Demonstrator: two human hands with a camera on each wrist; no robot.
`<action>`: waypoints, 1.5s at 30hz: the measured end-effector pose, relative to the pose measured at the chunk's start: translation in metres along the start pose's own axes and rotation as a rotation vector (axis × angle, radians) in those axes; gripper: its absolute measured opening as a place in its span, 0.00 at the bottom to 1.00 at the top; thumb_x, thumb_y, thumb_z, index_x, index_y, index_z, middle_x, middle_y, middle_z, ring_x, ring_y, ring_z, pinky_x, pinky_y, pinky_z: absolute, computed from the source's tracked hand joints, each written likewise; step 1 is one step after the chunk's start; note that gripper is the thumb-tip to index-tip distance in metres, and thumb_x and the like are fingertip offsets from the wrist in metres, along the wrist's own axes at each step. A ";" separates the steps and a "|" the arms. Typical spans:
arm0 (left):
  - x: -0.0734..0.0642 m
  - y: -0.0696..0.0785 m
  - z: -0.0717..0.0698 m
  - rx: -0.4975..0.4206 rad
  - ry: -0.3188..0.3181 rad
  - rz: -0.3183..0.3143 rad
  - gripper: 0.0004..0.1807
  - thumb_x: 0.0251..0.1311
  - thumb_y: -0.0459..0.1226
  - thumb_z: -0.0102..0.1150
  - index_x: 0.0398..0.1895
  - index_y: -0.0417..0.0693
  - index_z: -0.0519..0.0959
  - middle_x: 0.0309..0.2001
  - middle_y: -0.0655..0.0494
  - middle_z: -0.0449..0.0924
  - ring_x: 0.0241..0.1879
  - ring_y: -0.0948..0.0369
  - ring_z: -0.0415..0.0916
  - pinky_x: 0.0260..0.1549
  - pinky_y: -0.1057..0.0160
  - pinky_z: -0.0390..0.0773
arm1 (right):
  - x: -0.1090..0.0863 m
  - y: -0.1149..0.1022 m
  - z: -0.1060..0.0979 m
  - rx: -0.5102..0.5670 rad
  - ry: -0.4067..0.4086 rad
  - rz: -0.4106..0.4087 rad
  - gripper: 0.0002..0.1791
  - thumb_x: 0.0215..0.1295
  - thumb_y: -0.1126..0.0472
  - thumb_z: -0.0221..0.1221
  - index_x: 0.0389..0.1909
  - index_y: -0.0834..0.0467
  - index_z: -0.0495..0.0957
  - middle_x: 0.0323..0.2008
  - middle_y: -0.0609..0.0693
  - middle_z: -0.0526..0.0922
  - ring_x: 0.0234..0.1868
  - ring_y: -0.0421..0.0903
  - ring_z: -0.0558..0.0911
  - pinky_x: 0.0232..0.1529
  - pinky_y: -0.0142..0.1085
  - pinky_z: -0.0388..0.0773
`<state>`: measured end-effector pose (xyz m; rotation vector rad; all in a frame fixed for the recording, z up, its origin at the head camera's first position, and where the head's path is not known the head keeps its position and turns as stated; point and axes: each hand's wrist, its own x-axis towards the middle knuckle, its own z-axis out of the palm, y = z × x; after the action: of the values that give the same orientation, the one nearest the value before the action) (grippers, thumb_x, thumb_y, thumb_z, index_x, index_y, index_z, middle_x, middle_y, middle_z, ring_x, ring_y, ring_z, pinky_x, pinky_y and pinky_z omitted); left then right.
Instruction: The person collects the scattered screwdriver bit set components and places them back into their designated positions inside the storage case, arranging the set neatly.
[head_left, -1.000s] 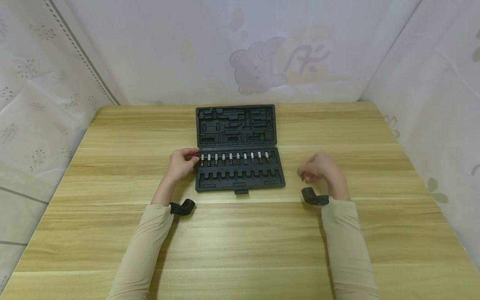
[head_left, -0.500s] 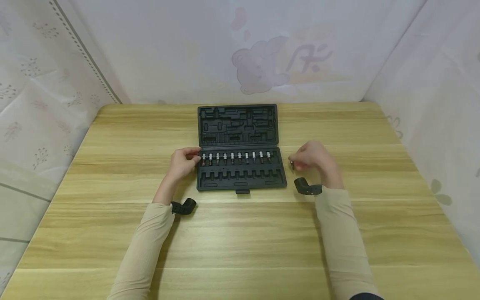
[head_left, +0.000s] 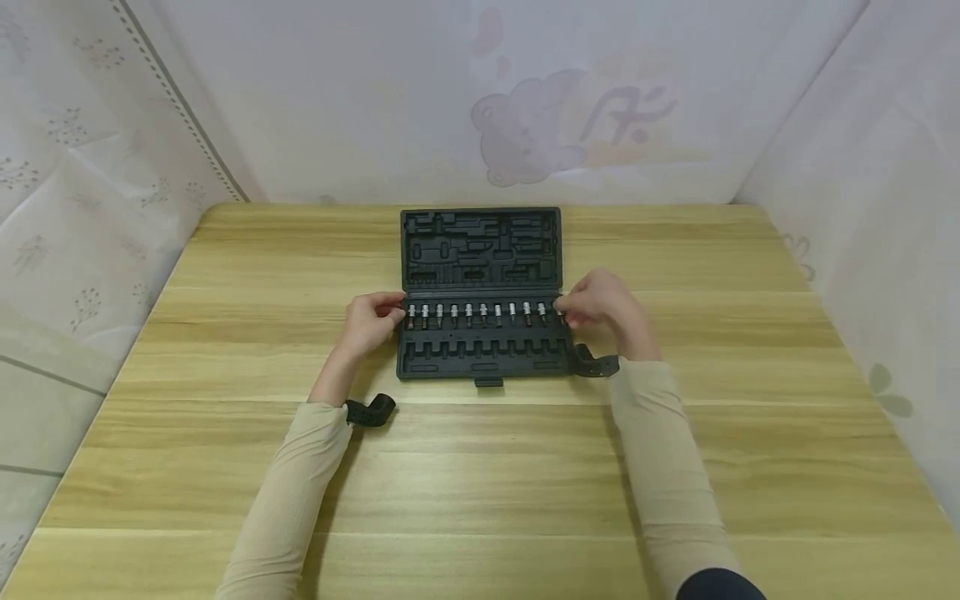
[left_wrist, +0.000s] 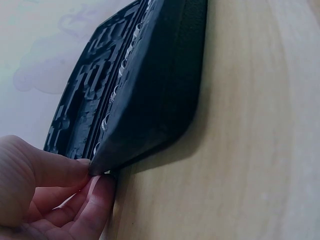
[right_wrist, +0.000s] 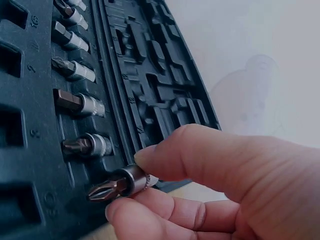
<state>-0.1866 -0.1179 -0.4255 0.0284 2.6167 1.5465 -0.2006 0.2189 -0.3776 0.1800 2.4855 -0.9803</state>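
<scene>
An open black tool case (head_left: 461, 340) lies on the table with a row of silver bit sockets (head_left: 483, 312) in its upper slots. My left hand (head_left: 367, 321) pinches the case's left edge; in the left wrist view its thumb and fingers meet at the corner (left_wrist: 102, 167). At the right end, my right hand (head_left: 600, 308) holds a Phillips bit socket (right_wrist: 125, 183) between thumb and fingers, with the cross tip pointing toward the front of the case. It is over the end of the row, beside another seated bit socket (right_wrist: 90, 145).
The case's lid (head_left: 480, 250) stands open at the back, its moulded recesses bare. A lower row of slots (head_left: 487, 348) holds nothing. The wooden table (head_left: 480, 483) extends around the case, with patterned cloth (head_left: 360, 100) behind.
My right hand has moved left with the Phillips bit socket, from over the table to the case's right end. My left hand stays at the left edge.
</scene>
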 end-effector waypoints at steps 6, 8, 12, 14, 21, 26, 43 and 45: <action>0.000 0.001 0.000 -0.011 -0.006 -0.015 0.17 0.59 0.25 0.53 0.53 0.32 0.76 0.43 0.37 0.79 0.36 0.56 0.73 0.23 0.73 0.68 | 0.008 -0.005 0.004 0.013 0.012 0.012 0.14 0.59 0.61 0.59 0.34 0.70 0.82 0.13 0.47 0.79 0.17 0.38 0.78 0.22 0.31 0.75; 0.000 0.001 0.000 -0.013 -0.005 -0.015 0.17 0.59 0.25 0.53 0.53 0.32 0.76 0.42 0.37 0.79 0.35 0.56 0.72 0.22 0.73 0.68 | 0.009 -0.007 0.005 0.019 0.017 0.022 0.13 0.59 0.62 0.59 0.33 0.70 0.82 0.13 0.48 0.79 0.17 0.39 0.78 0.22 0.31 0.75; 0.000 0.001 0.001 -0.011 -0.002 -0.013 0.17 0.59 0.25 0.53 0.53 0.32 0.76 0.42 0.37 0.79 0.34 0.57 0.72 0.22 0.73 0.68 | 0.011 -0.010 0.006 -0.003 0.038 0.033 0.11 0.58 0.62 0.59 0.27 0.68 0.81 0.12 0.48 0.78 0.16 0.39 0.78 0.21 0.31 0.74; 0.001 0.001 0.001 -0.005 0.000 -0.013 0.17 0.59 0.25 0.53 0.53 0.32 0.77 0.42 0.37 0.79 0.34 0.57 0.72 0.22 0.73 0.67 | 0.012 -0.012 0.007 -0.019 0.052 0.033 0.10 0.58 0.63 0.59 0.23 0.66 0.80 0.11 0.47 0.77 0.14 0.39 0.78 0.19 0.30 0.73; 0.001 0.001 0.001 0.006 -0.002 -0.020 0.17 0.59 0.26 0.53 0.53 0.33 0.77 0.42 0.37 0.79 0.36 0.56 0.73 0.23 0.73 0.68 | 0.012 -0.015 0.009 -0.107 0.086 0.041 0.11 0.56 0.62 0.60 0.20 0.65 0.77 0.11 0.49 0.77 0.15 0.40 0.77 0.21 0.31 0.72; 0.001 0.001 0.001 0.004 -0.002 -0.021 0.18 0.60 0.26 0.53 0.53 0.33 0.76 0.42 0.37 0.79 0.36 0.56 0.73 0.23 0.73 0.68 | 0.013 -0.018 0.009 -0.193 0.074 0.072 0.10 0.57 0.61 0.62 0.23 0.65 0.78 0.11 0.48 0.77 0.16 0.41 0.77 0.29 0.34 0.72; 0.000 0.001 0.001 0.001 -0.007 -0.028 0.17 0.61 0.26 0.53 0.54 0.33 0.76 0.42 0.37 0.79 0.37 0.55 0.72 0.23 0.72 0.68 | 0.036 -0.018 -0.011 -0.188 -0.151 0.194 0.13 0.58 0.58 0.64 0.30 0.66 0.81 0.10 0.46 0.75 0.12 0.36 0.72 0.24 0.31 0.72; 0.000 0.002 0.001 0.004 -0.008 -0.029 0.17 0.61 0.26 0.53 0.54 0.33 0.76 0.43 0.37 0.78 0.37 0.55 0.72 0.24 0.73 0.68 | 0.041 -0.016 -0.015 -0.175 -0.203 0.234 0.14 0.58 0.55 0.65 0.30 0.65 0.81 0.12 0.45 0.76 0.12 0.35 0.71 0.19 0.29 0.68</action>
<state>-0.1866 -0.1158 -0.4244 -0.0027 2.6029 1.5284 -0.2471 0.2153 -0.3766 0.2918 2.2878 -0.6482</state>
